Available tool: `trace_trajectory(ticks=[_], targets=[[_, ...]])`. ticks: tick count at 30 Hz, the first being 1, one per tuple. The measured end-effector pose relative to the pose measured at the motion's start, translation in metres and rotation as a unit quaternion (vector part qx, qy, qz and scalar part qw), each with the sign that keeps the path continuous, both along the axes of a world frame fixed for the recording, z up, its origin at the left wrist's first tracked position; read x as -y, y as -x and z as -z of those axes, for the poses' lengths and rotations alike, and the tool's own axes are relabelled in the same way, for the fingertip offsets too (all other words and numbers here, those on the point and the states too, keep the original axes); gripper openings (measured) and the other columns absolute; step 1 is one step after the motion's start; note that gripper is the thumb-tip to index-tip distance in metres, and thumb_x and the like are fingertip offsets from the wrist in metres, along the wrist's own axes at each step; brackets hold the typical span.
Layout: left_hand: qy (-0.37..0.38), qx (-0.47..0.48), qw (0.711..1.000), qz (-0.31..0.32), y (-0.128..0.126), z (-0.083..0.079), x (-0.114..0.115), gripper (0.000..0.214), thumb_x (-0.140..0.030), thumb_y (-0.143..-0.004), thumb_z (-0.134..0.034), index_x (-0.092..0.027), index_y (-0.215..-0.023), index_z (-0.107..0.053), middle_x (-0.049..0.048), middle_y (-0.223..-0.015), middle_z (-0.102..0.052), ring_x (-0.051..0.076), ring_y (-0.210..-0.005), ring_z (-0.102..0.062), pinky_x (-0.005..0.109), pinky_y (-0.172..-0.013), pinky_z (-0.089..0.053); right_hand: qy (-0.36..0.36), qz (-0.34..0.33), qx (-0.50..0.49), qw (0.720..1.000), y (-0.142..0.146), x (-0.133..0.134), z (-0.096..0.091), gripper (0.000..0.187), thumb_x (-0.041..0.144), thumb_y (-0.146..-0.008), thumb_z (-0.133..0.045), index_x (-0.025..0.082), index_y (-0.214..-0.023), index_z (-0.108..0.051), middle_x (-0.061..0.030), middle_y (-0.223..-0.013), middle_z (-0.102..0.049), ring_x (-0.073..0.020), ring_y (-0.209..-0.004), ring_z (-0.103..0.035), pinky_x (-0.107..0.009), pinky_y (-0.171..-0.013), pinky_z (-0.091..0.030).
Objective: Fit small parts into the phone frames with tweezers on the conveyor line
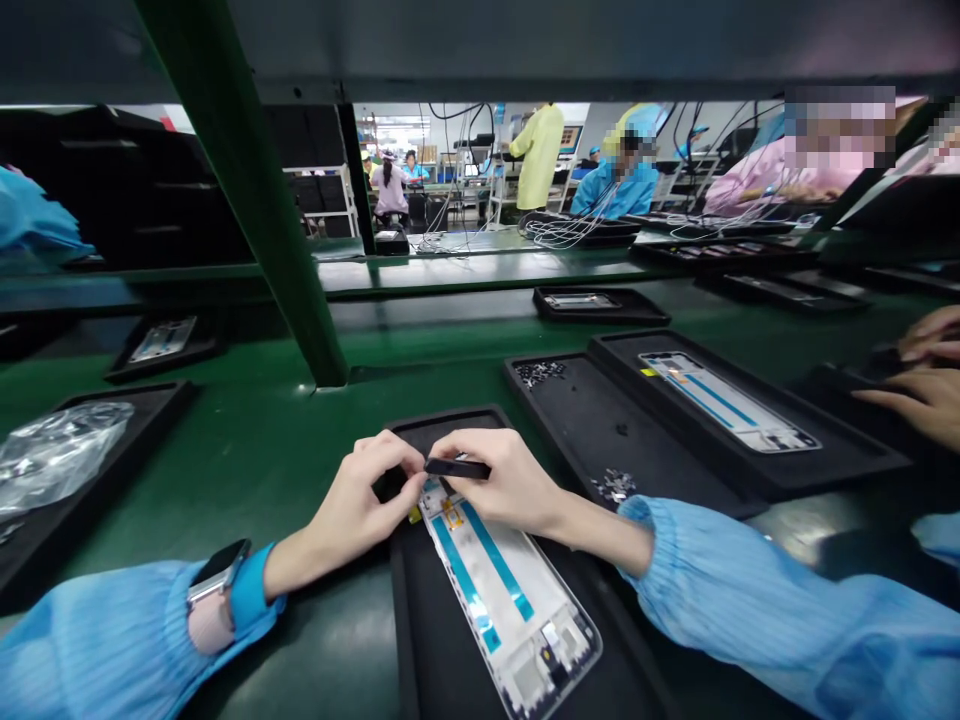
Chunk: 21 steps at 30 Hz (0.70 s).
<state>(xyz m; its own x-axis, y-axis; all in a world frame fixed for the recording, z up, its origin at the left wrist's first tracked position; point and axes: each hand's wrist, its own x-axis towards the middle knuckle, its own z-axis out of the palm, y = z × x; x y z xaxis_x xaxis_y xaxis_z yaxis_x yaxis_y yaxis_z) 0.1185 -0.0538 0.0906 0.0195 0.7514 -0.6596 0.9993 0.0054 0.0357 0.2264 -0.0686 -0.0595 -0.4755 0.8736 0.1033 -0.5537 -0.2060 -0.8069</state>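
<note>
The left hand and the right hand meet over the top end of a white phone frame, which lies slantwise in a black tray on the green bench, right in front of the person. The right fingers pinch a small black strip and hold it level just above the frame's upper edge. The left fingers are curled, thumb and forefinger pressed together at the frame's top corner, close to the strip's left end; whether they grip anything there cannot be told. A watch sits on the left wrist. To the right lies a flat tray with little heaps of small metal parts, and beyond it a second frame in its own tray. A co-worker's hands show at the right edge.
</note>
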Motion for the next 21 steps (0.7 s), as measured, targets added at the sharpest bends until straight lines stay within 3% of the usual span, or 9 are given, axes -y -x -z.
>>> trace_trajectory(ticks=[7,11,13,15,18,21], targets=[[0.029,0.006,0.999,-0.017,0.000,0.001,0.000,0.016,-0.028,-0.082,-0.048,-0.019,-0.072,-0.056,0.0020,-0.069,-0.060,0.017,-0.069,-0.053,0.030,-0.068,-0.042,-0.042,0.031,0.024,0.998,0.004,0.007,0.002,0.018,0.005,-0.069,-0.055,0.016,-0.080,-0.064,-0.0016,-0.075,-0.065,-0.0126,-0.067,-0.059,-0.022,-0.062,-0.044],[-0.011,-0.044,0.999,-0.009,0.011,0.005,0.001,0.017,-0.030,-0.081,-0.048,-0.019,-0.092,-0.056,0.0070,-0.098,-0.060,0.023,-0.095,-0.051,0.038,-0.083,-0.041,-0.002,0.024,0.056,0.998,-0.002,-0.006,0.001,0.008,0.012,-0.073,-0.058,0.016,-0.071,-0.064,-0.0007,-0.069,-0.065,-0.0122,-0.063,-0.058,-0.021,-0.059,-0.042],[-0.028,-0.091,0.995,-0.014,0.022,0.008,-0.001,0.029,-0.032,-0.081,-0.047,-0.019,-0.107,-0.051,0.0092,-0.112,-0.055,0.026,-0.104,-0.047,0.043,-0.089,-0.038,0.032,0.013,0.078,0.996,-0.007,-0.017,0.005,0.008,0.014,-0.073,-0.059,0.016,-0.067,-0.064,-0.0001,-0.067,-0.064,-0.0115,-0.062,-0.057,-0.021,-0.058,-0.041],[0.004,-0.100,0.995,-0.023,0.034,0.012,-0.005,0.036,-0.031,-0.081,-0.043,-0.018,-0.114,-0.047,0.0100,-0.114,-0.054,0.026,-0.105,-0.047,0.044,-0.092,-0.038,0.053,0.001,0.094,0.994,-0.011,-0.027,0.012,0.008,0.015,-0.072,-0.060,0.016,-0.067,-0.065,0.0002,-0.069,-0.065,-0.0112,-0.063,-0.057,-0.020,-0.059,-0.041],[0.075,-0.054,0.995,-0.031,0.046,0.016,-0.011,0.039,-0.028,-0.081,-0.040,-0.018,-0.117,-0.047,0.0089,-0.114,-0.057,0.024,-0.105,-0.050,0.040,-0.093,-0.039,0.047,-0.043,0.099,0.993,-0.011,-0.030,0.022,0.008,0.017,-0.071,-0.061,0.016,-0.068,-0.068,0.0000,-0.072,-0.065,-0.0107,-0.064,-0.056,-0.020,-0.060,-0.040],[0.091,-0.019,0.995,-0.034,0.045,0.016,-0.013,0.039,-0.028,-0.079,-0.042,-0.019,-0.116,-0.050,0.0071,-0.115,-0.059,0.023,-0.105,-0.052,0.036,-0.092,-0.041,0.028,-0.112,0.073,0.991,-0.006,-0.023,0.023,0.009,0.018,-0.070,-0.061,0.016,-0.069,-0.069,-0.0002,-0.071,-0.064,-0.0096,-0.060,-0.053,-0.020,-0.056,-0.038]])
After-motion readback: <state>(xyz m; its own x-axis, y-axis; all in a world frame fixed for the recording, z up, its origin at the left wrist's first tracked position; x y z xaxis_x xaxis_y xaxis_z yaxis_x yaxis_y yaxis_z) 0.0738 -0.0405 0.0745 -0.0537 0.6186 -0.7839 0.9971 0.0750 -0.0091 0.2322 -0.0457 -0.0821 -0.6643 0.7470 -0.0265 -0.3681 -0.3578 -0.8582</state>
